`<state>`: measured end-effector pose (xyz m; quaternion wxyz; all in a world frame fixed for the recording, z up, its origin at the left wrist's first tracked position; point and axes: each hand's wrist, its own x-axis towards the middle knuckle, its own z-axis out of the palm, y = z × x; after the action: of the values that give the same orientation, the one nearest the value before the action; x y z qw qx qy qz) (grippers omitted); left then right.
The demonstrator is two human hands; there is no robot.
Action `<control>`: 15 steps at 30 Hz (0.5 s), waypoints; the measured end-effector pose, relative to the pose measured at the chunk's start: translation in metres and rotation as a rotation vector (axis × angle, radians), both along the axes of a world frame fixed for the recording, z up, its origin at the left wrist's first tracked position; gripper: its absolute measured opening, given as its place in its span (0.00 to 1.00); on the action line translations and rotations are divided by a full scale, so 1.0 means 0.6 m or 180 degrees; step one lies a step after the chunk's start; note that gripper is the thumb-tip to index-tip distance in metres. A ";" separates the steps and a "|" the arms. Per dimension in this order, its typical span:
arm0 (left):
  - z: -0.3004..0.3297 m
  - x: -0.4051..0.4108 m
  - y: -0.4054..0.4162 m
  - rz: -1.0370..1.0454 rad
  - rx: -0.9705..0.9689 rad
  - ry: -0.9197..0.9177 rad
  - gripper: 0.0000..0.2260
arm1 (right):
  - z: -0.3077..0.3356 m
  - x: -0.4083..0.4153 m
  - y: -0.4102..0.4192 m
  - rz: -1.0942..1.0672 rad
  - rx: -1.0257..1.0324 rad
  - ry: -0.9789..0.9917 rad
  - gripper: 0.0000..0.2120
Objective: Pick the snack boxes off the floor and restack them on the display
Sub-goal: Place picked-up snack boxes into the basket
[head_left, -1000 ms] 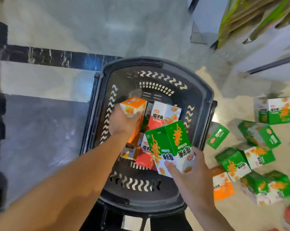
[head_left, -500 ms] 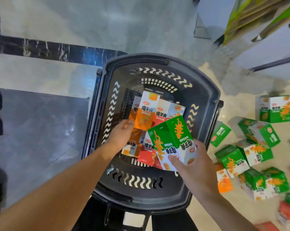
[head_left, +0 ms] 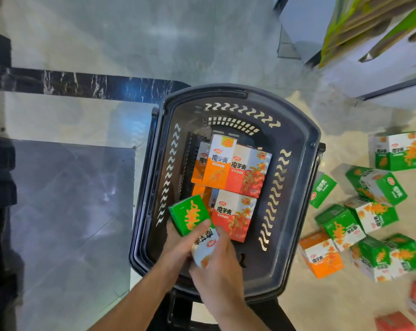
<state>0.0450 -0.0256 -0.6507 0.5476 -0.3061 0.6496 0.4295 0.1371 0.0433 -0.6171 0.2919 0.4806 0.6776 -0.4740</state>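
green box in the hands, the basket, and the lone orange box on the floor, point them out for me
green box [head_left: 190,215]: head view, on its green face with the orange print.
basket [head_left: 305,139]: head view, on the dark rim at the far right corner.
orange box on the floor [head_left: 321,258]: head view, on its orange front face.

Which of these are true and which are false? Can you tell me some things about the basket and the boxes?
1. Both hands hold the green box. True: the left hand and the right hand both grip it.
2. The basket is empty. False: orange and red boxes lie inside.
3. Green boxes lie on the floor right of the basket. True.
4. The held green box rests on the floor. False: it is over the basket.
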 end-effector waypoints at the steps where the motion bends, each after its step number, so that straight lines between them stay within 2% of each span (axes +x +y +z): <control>1: -0.004 -0.010 -0.008 -0.0164 -0.0026 0.0047 0.44 | -0.003 0.003 -0.008 0.0013 -0.0171 0.0112 0.47; 5: -0.038 -0.060 -0.035 -0.1024 -0.0070 0.0132 0.45 | -0.008 0.030 -0.004 0.0380 -0.0837 0.0411 0.48; 7: -0.059 -0.073 -0.037 -0.1271 -0.0085 0.0186 0.48 | -0.010 0.050 0.013 0.0583 -0.0878 0.0481 0.45; 9: -0.083 -0.074 -0.028 -0.1384 0.0082 0.0198 0.47 | -0.016 0.074 0.032 0.0742 -0.0807 0.0518 0.41; 11: -0.106 -0.069 -0.018 -0.1369 0.0268 0.0186 0.38 | -0.022 0.098 0.055 0.0791 -0.0710 0.0472 0.40; 15: -0.157 -0.035 -0.008 -0.1440 0.0244 0.0143 0.20 | -0.032 0.136 0.094 0.0861 -0.0560 0.0286 0.37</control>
<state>0.0243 -0.0304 -0.7450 0.6265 -0.1221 0.6969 0.3269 0.2187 0.0994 -0.6365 0.3634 0.3358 0.7044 -0.5089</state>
